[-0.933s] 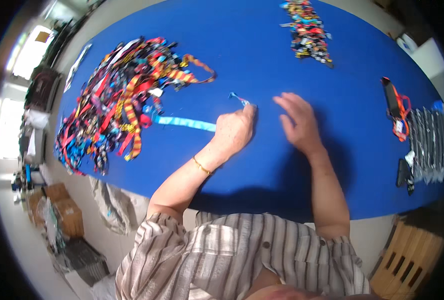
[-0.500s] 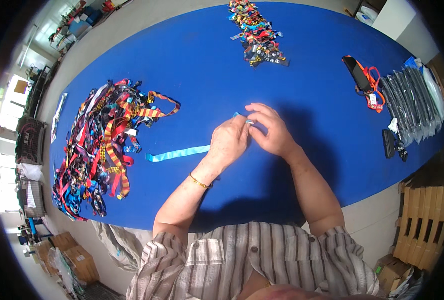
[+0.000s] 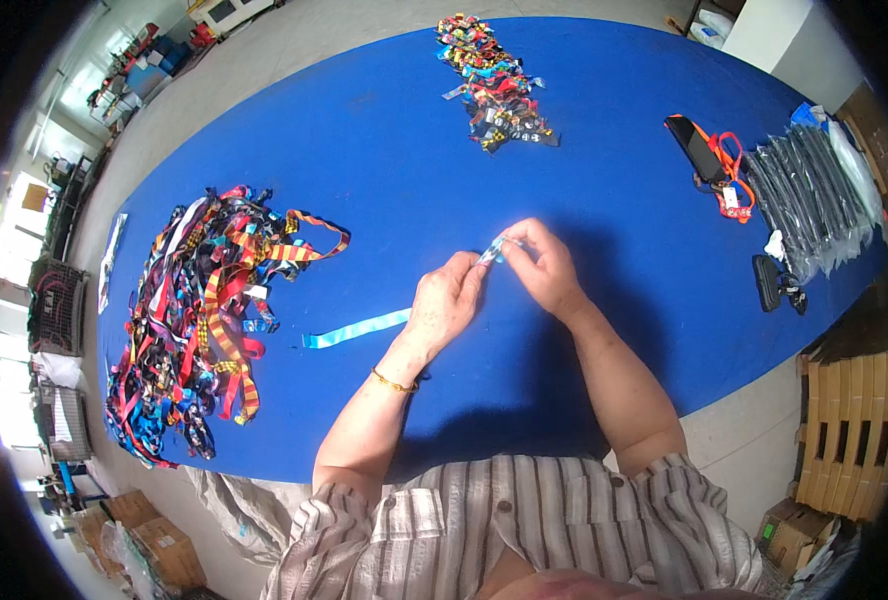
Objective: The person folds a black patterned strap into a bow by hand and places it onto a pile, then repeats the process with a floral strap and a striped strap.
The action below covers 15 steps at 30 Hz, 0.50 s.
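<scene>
A light blue lanyard strap (image 3: 359,328) trails leftward across the blue table from beneath my left hand (image 3: 444,302). That hand is closed, pinching the strap between thumb and fingers. Higher up, a short patterned, pale piece of it (image 3: 491,251) bridges the gap to my right hand (image 3: 546,268), whose thumb and forefinger close on its far end. The small details at that end are hidden by the fingers. Left of my hands lies a large tangled heap of colourful lanyards (image 3: 194,310), with a red-and-yellow striped loop sticking out toward me.
A row of bundled colourful lanyards (image 3: 494,85) lies at the table's far side. To the right are a dark phone (image 3: 696,148) with an orange strap, plastic-wrapped dark packs (image 3: 809,195) and a black case (image 3: 767,283). Brown cardboard (image 3: 852,430) stands beyond the right edge.
My hands have drawn slightly apart, so the patterned piece between them shows more. The blue end on the table has slid a little to the right. The whole view has shifted slightly.
</scene>
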Tool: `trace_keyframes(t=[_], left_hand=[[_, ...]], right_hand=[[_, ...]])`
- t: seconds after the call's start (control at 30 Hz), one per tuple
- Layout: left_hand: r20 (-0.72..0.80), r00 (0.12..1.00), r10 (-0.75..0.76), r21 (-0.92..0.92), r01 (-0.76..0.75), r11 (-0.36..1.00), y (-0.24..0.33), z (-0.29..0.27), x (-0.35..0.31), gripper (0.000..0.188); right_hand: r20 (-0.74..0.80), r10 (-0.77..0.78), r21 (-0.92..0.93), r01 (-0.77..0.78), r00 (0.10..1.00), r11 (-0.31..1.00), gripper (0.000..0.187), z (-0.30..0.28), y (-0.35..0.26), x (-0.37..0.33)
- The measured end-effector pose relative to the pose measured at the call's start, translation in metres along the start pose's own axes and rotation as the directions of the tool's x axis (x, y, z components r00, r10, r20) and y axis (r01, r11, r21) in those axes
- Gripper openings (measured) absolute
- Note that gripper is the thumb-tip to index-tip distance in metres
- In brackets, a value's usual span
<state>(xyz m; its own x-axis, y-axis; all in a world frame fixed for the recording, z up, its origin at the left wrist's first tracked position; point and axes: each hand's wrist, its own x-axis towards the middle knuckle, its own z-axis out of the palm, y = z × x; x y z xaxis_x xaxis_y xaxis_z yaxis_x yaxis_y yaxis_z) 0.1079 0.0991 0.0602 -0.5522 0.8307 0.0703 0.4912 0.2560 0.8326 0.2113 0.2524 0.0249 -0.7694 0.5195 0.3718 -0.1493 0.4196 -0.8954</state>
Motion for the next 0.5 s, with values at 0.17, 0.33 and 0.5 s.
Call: trace_keyframes(t=[0.17,0.33,0.5], left_hand=[[-0.011,0.999,-0.054,-0.064,0.053,0.997,-0.007,-0.005,0.000,0.020],[0.012,0.995,-0.103,-0.204,0.103,0.973,-0.022,-0.010,0.002,0.019],[0.024,0.986,-0.164,-0.296,0.164,0.941,-0.026,-0.022,0.006,0.016]], right_hand=[[-0.216,0.107,0.058,-0.097,0.970,0.994,0.010,-0.009,0.004,0.004],[-0.393,0.190,0.163,-0.135,0.900,0.977,0.013,-0.018,0.005,0.011],[-0.452,0.279,0.164,-0.229,0.847,0.960,0.016,-0.031,-0.004,0.015]])
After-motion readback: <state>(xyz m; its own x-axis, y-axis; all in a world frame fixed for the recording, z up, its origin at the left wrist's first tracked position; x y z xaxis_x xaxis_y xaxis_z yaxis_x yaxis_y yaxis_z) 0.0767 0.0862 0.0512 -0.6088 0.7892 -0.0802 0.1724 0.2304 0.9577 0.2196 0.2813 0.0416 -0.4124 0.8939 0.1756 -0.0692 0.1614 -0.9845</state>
